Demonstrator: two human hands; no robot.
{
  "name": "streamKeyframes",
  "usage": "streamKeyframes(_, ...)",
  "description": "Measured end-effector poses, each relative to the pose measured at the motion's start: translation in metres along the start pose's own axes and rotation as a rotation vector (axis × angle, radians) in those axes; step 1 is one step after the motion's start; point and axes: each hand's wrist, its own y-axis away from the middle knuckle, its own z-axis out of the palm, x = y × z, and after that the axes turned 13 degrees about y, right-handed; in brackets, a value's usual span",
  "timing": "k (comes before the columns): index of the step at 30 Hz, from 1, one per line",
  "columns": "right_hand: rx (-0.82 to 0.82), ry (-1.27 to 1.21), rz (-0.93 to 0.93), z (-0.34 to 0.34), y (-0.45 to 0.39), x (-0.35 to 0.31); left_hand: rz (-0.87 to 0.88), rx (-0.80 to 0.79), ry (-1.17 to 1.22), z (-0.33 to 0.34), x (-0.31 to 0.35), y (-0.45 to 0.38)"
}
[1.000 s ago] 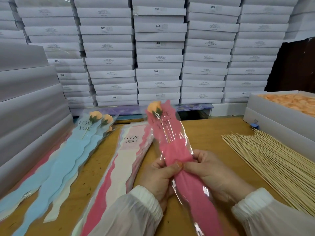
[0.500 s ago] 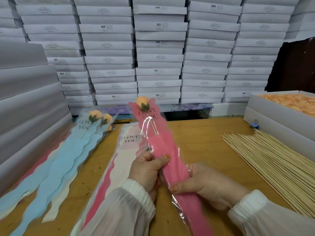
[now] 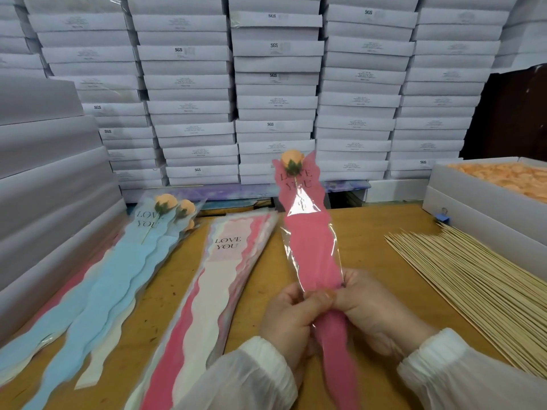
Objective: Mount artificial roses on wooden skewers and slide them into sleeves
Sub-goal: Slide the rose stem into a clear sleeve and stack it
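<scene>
A pink sleeve (image 3: 312, 250) with clear film stands upright over the table, printed LOVE YOU near its top. An orange artificial rose (image 3: 291, 159) on a skewer sits inside it, the bloom at the sleeve's top edge. My left hand (image 3: 291, 321) and my right hand (image 3: 374, 312) both pinch the sleeve's lower middle, thumbs meeting in front. The sleeve's tail hangs down between my wrists. A fan of bare wooden skewers (image 3: 479, 291) lies to the right. An open box of orange rose heads (image 3: 503, 177) stands at the far right.
A pile of blue sleeves with roses inside (image 3: 118, 267) lies at the left. A stack of empty pink and cream sleeves (image 3: 219, 273) lies in the middle. White boxes (image 3: 275, 93) are stacked along the back and left. A blue binder clip (image 3: 443, 216) sits by the rose box.
The sleeve with the rose swung left, then back right and stood more upright. My hands slid lower on it and closed together at its middle.
</scene>
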Motion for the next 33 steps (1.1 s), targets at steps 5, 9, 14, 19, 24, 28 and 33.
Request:
streamKeyframes(5, 0.009, -0.051, 0.022, -0.0021, -0.0012, 0.0016, -0.049, -0.047, -0.056, -0.0004, 0.0013, 0.0023)
streamKeyframes(9, 0.009, -0.054, 0.036, -0.0039, -0.0036, 0.0027, -0.032, -0.005, -0.083, -0.0021, 0.0, -0.0003)
streamKeyframes(14, 0.052, -0.037, 0.051, -0.0062, -0.0053, 0.0061, -0.047, 0.016, -0.077, -0.0034, -0.0024, 0.0003)
streamKeyframes(19, 0.073, -0.056, 0.026, -0.0058, -0.0046, 0.0067, -0.059, 0.042, -0.106, -0.0036, -0.0006, 0.0006)
streamKeyframes(24, 0.204, -0.166, -0.035, -0.0073, -0.008, 0.004, -0.114, 0.044, -0.193, -0.0039, -0.002, -0.0001)
streamKeyframes(28, 0.263, -0.211, -0.065, -0.0099, -0.0084, 0.0021, -0.16, 0.008, -0.212, -0.0048, 0.0015, 0.0018)
streamKeyframes(33, 0.263, -0.215, -0.113, -0.0065, -0.0085, 0.0029, -0.09, 0.031, -0.164, -0.0048, 0.0048, -0.0021)
